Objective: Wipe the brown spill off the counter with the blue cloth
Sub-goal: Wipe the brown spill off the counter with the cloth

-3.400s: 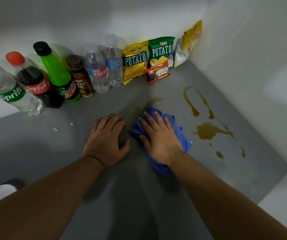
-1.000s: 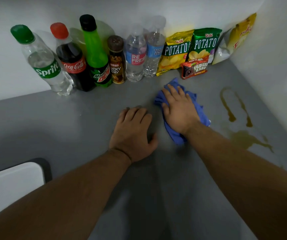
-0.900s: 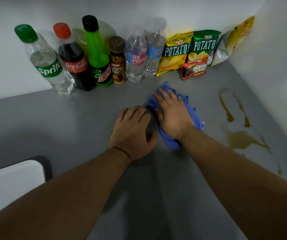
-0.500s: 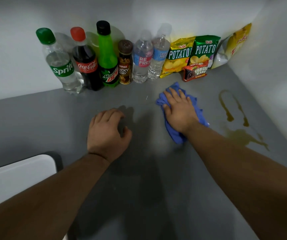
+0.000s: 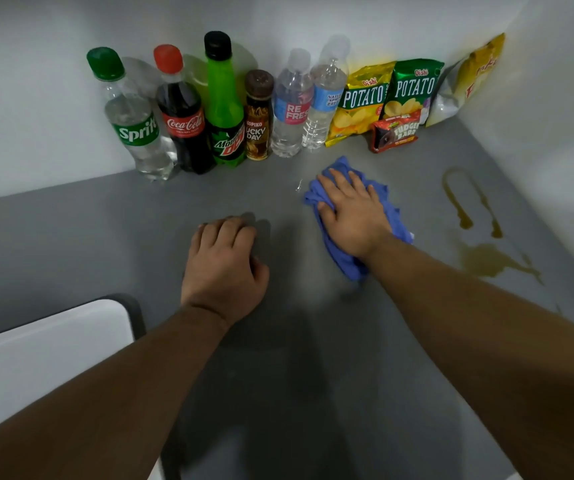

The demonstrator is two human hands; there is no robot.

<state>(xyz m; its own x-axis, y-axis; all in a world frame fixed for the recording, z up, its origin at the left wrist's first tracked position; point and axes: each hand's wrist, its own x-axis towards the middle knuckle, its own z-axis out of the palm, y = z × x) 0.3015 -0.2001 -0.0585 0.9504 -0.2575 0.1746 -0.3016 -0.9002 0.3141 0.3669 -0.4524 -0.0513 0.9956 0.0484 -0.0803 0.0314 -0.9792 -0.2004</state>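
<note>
On the grey table [image 5: 70, 237], one blue cloth [image 5: 342, 263] lies bunched under the right hand [image 5: 351, 216], whose fingers [image 5: 344, 183] are straight and spread, pressing it down. Left of the cloth, apart from it, the left hand [image 5: 224, 268] rests on the table with its fingers curled under, holding nothing. Right of the cloth and well apart from it sits the brown spill [image 5: 486, 261], a looped trail with a puddle in front.

Behind the cloth, along the wall, I count six capped bottles. The Sprite bottle [image 5: 136, 129] holds clear liquid and the Coca-Cola bottle [image 5: 183, 126] dark cola. The Mountain Dew bottle [image 5: 224, 116] shows green, and the label covers the Kopiko bottle [image 5: 257, 123]. The two water bottles [image 5: 290, 112] [image 5: 323, 105] are clear. Four snack packs are also behind the cloth: two Potato bags [image 5: 361, 102] [image 5: 412, 91], a red Fudgee Barr pack [image 5: 396, 133] in front of them, and a yellow bag [image 5: 472, 74] leaning in the corner.

About a second ago the left hand touched the right one beside the cloth; now they are apart. The faint brown smear seen just beyond the cloth three seconds ago no longer shows.
</note>
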